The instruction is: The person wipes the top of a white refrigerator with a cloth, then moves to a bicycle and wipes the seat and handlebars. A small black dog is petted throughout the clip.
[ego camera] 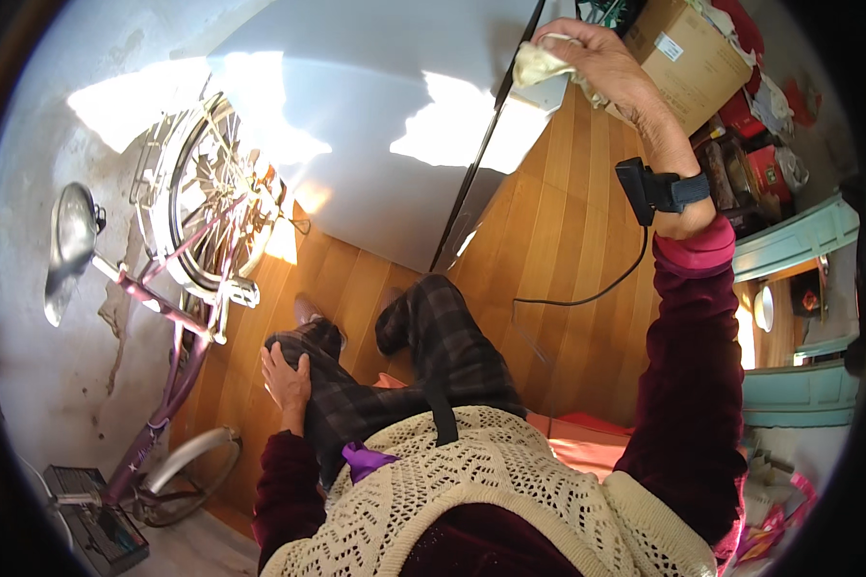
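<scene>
My right hand reaches out at the upper right, gripping a crumpled cream cloth. The cloth lies against the edge of a large grey cabinet-like appliance, possibly a refrigerator, by the dark seam along its side. Bright sun patches fall across the flat grey face. My left hand rests on the knee of my plaid trousers, fingers somewhat spread and holding nothing. A black device is strapped to my right wrist, and a dark cable hangs from it.
A purple bicycle leans by the wall on the left, its wheel near the appliance. Cardboard box and piled goods stand at the upper right. Teal wooden furniture lies to the right. Wooden floorboards run beneath me.
</scene>
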`<action>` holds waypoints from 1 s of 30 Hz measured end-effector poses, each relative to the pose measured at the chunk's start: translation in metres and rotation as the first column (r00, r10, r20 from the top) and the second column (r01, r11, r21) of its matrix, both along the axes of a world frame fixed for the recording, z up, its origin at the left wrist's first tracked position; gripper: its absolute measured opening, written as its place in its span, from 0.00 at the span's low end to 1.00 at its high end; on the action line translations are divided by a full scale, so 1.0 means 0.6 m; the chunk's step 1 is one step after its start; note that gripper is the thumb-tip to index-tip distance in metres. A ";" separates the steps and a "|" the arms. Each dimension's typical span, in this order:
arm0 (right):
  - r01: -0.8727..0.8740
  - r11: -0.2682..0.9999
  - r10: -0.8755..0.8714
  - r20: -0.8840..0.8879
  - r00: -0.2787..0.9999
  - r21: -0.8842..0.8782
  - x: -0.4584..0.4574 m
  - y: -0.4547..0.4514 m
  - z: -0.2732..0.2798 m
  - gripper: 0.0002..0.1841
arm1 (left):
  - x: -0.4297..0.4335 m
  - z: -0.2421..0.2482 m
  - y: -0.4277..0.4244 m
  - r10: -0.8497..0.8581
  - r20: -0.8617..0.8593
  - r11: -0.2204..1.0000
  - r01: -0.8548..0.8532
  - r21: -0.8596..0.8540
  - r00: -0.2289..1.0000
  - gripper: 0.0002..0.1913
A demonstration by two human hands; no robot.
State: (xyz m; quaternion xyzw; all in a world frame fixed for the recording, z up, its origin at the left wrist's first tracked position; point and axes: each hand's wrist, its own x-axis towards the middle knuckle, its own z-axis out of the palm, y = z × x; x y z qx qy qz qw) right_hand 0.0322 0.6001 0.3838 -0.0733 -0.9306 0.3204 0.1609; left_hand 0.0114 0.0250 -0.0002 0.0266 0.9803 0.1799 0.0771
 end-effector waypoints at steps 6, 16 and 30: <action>0.237 0.954 -0.211 -0.151 0.966 0.183 -0.025 0.038 -0.052 0.12 | 0.003 0.019 0.012 0.012 0.011 1.000 -0.012 -0.001 1.000 0.37; 0.144 0.953 -0.024 -0.408 0.913 0.266 0.049 -0.102 -0.090 0.11 | 0.004 0.025 0.013 0.023 0.026 1.000 -0.024 0.006 0.999 0.36; 0.276 0.471 -0.012 -0.306 0.952 0.838 0.057 -0.183 -0.202 0.06 | 0.007 0.021 0.002 0.022 0.012 0.998 -0.023 0.057 1.000 0.36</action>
